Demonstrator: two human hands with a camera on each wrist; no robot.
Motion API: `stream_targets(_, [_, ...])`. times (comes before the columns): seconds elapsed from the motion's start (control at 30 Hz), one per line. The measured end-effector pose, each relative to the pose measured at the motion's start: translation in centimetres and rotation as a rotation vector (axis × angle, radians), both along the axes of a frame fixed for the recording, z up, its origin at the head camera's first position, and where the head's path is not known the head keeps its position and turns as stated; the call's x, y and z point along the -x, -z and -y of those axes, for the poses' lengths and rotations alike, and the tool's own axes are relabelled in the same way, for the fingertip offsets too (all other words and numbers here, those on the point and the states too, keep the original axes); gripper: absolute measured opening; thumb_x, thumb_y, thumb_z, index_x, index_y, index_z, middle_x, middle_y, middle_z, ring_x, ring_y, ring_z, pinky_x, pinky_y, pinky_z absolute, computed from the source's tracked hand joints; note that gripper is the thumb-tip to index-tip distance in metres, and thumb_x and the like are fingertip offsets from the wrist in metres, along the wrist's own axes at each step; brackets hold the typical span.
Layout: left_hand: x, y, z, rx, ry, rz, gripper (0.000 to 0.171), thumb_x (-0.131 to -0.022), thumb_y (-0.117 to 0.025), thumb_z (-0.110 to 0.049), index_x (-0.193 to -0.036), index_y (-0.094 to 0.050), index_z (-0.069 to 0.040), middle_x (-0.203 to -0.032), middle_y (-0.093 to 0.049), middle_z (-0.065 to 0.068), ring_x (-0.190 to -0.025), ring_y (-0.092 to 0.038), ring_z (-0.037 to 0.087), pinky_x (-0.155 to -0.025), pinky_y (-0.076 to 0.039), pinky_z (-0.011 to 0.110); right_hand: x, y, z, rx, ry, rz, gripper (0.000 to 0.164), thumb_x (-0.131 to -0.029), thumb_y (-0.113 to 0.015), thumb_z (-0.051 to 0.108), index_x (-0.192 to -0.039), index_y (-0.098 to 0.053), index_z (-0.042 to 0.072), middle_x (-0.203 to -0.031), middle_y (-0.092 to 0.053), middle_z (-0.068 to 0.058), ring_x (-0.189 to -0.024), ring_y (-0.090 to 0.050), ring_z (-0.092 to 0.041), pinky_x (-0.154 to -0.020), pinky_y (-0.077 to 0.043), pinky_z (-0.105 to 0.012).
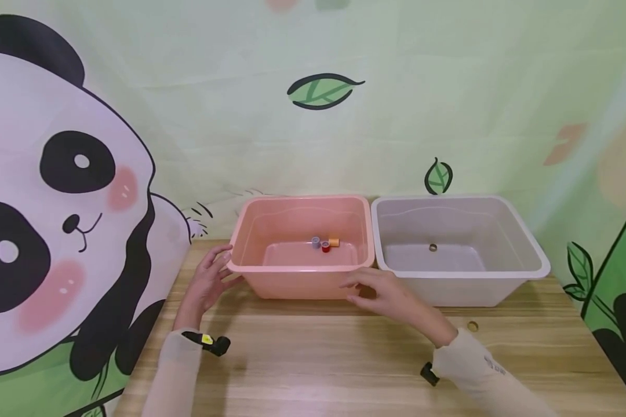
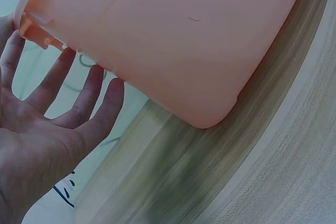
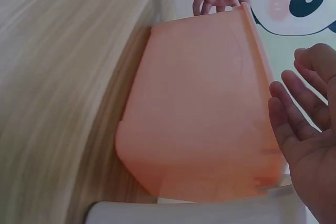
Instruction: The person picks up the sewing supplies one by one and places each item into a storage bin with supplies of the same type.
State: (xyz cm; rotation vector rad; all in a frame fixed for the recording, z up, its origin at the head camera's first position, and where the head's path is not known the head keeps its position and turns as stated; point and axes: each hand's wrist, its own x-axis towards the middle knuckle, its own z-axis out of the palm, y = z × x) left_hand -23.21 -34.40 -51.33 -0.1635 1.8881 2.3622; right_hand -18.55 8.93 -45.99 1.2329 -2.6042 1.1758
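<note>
A pink plastic tub (image 1: pixel 302 285) stands on the wooden table, holding a small grey-blue piece (image 1: pixel 315 242), a red one (image 1: pixel 326 247) and an orange one (image 1: pixel 334 242). At the tub's left end is my left hand (image 1: pixel 207 284). Its fingers (image 2: pixel 86 95) are spread, with the tips right at the tub's side under the rim in the left wrist view. My right hand (image 1: pixel 388 292) hovers by the front right corner, fingers loosely bent and holding nothing. In the right wrist view its fingers (image 3: pixel 294 108) overlap the rim edge.
A greyish-white tub (image 1: pixel 459 291) adjoins the pink one on the right, with a small brown ring (image 1: pixel 433 250) inside. Another ring (image 1: pixel 472 330) lies on the table (image 1: pixel 302 359) in front of it. A panda-printed cloth (image 1: pixel 214 133) hangs close behind both tubs.
</note>
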Motion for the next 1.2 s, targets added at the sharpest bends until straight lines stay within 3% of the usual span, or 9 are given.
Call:
stream_targets(0.27, [0.0,0.1,-0.1,0.009,-0.008,-0.005,0.021,-0.104,-0.059,-0.033,-0.124,-0.058,-0.029,-0.140,-0.050,0.001,-0.114,-0.065,0.023,-0.107,-0.042,0.062,-0.3,1.2,-0.6,0.006,0.014,0.000,0.026,-0.094,-0.076,0.017,-0.119,-0.072,0.013,-0.115,-0.072,0.003,-0.100,-0.066,-0.018,-0.089,-0.059,-0.033])
stream_targets(0.43, [0.0,0.0,-0.1,0.006,-0.007,-0.005,0.026,-0.103,-0.061,-0.034,-0.128,-0.056,-0.026,-0.140,-0.050,0.002,-0.112,-0.066,0.022,-0.106,-0.044,0.061,-0.4,2.1,-1.4,0.011,0.025,-0.018,0.025,-0.093,-0.076,0.016,-0.117,-0.073,0.013,-0.113,-0.072,0.003,-0.104,-0.067,-0.013,-0.091,-0.058,-0.033])
stream_targets(0.63, [-0.1,-0.2,-0.1,0.014,-0.015,-0.003,0.035,-0.103,-0.062,-0.035,-0.134,-0.052,-0.022,-0.140,-0.051,0.001,-0.112,-0.066,0.022,-0.106,-0.044,0.061,-0.2,3.3,-2.8,0.005,0.043,-0.074,0.024,-0.091,-0.077,0.013,-0.115,-0.073,0.011,-0.111,-0.073,0.003,-0.101,-0.068,-0.013,-0.088,-0.058,-0.034])
stream_targets(0.93, [-0.1,-0.1,-0.1,0.006,-0.025,0.008,0.030,-0.103,-0.061,-0.034,-0.131,-0.054,-0.024,-0.143,-0.048,0.003,-0.114,-0.065,0.023,-0.107,-0.044,0.060,-0.3,5.8,-5.8,0.059,0.034,-0.115,0.025,-0.089,-0.077,0.003,-0.113,-0.073,0.008,-0.106,-0.074,-0.004,-0.091,-0.069,-0.020,-0.079,-0.061,-0.038])
stream_targets(1.2, [0.0,0.0,-0.1,0.002,-0.020,0.003,0.033,-0.103,-0.062,-0.034,-0.133,-0.054,-0.024,-0.146,-0.045,0.006,-0.114,-0.064,0.024,-0.108,-0.041,0.063,-1.1,6.7,-9.1,0.012,0.123,-0.154,0.027,-0.086,-0.079,0.003,-0.111,-0.074,0.010,-0.108,-0.075,0.000,-0.099,-0.069,-0.017,-0.086,-0.058,-0.033])
